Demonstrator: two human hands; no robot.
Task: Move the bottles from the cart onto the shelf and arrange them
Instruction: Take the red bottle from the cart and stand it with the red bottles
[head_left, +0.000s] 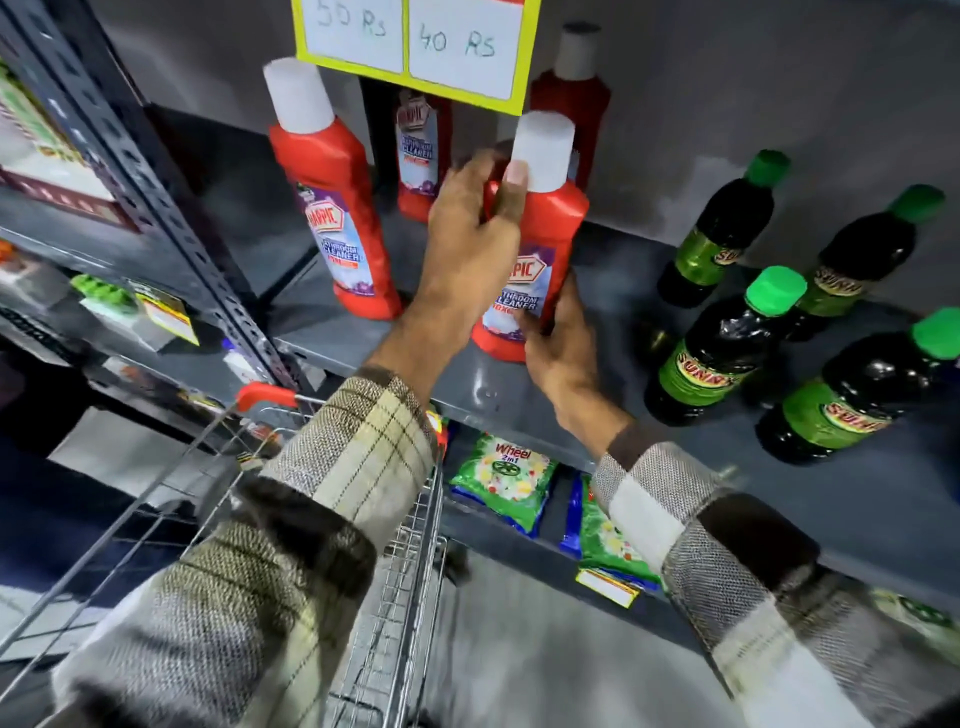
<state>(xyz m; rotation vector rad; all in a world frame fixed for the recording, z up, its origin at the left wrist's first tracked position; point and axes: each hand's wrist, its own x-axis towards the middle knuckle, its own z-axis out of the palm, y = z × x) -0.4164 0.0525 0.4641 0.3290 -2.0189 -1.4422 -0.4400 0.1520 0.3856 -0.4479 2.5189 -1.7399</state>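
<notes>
Both hands are on one red bottle (540, 228) standing near the front edge of the grey shelf (519, 395). The left hand (470, 244) wraps its shoulder, fingers curled round the back and the thumb pressed up against the white cap. The right hand (563, 343) cups the base from about four o'clock, fingers closed on the lower label. The bottle looks to be resting on the shelf, though I cannot tell whether its weight is fully down.

As for progress, much seems done. At ten o'clock from the held bottle stands another red bottle (332, 208); further back at twelve o'clock is a third (422, 156), and at one o'clock a fourth (571, 93) turned label-away. Over at three o'clock four dark bottles with green caps (722, 343) stand in a loose cluster. The wire cart (395, 597) sits at six o'clock below the arms; the part of its basket I can see holds no bottles, but the sleeves hide much of it, so I would not swear it is emptied. What is left, I judge, is squaring this bottle into the red row and tidying the spacing.

The red labels read "BATHROOM CLEANER", with a brand badge ending in "PIC". The green labels say "SUNNY", as best I can read. A yellow-bordered price card (415, 47) overhead reads "50 Rs" and "40 Rs". On the lower shelf a green packet (506, 478) says "Wheel 2in1".
</notes>
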